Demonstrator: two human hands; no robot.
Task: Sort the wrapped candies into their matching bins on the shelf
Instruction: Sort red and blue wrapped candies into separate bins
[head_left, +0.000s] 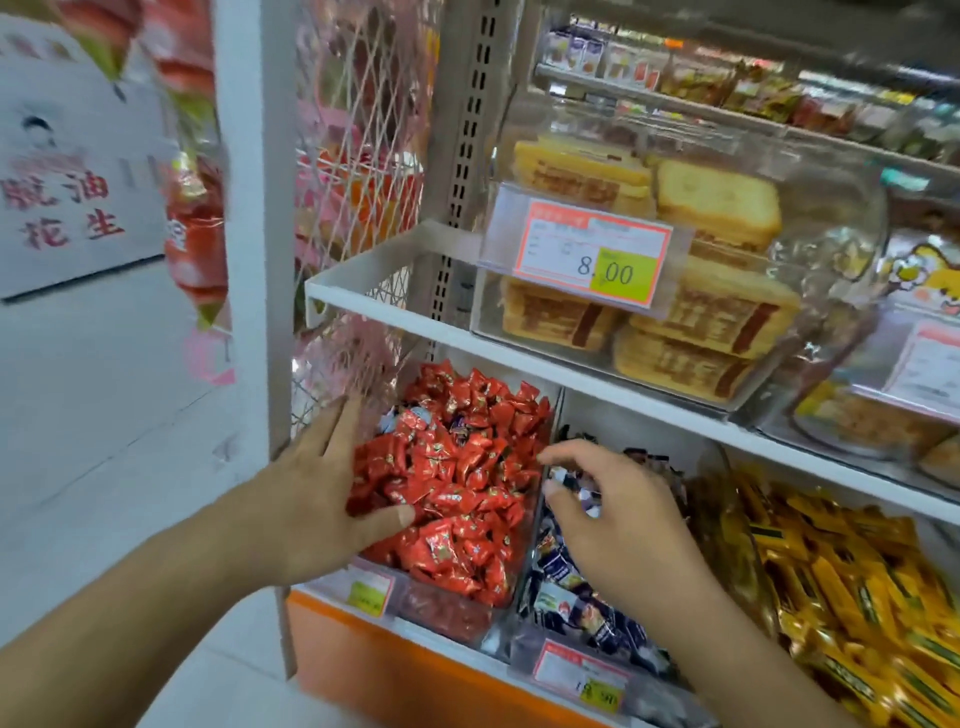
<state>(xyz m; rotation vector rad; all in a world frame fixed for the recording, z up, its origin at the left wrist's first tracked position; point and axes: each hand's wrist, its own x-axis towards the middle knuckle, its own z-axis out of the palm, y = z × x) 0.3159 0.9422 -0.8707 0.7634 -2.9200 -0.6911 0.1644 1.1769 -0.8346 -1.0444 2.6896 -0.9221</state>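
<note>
My left hand lies spread on the red candies; my right hand pinches a dark candy that could slip back among them.

My left hand lies flat, fingers straight, on the red wrapped candies heaped in the clear bin at the left end of the lower shelf. My right hand hovers over the neighbouring bin of dark blue wrapped candies, thumb and fingers curled around a small wrapper. Yellow bars fill the bin further right. Above, a clear box of toast slices carries an 8.00 price tag.
</note>
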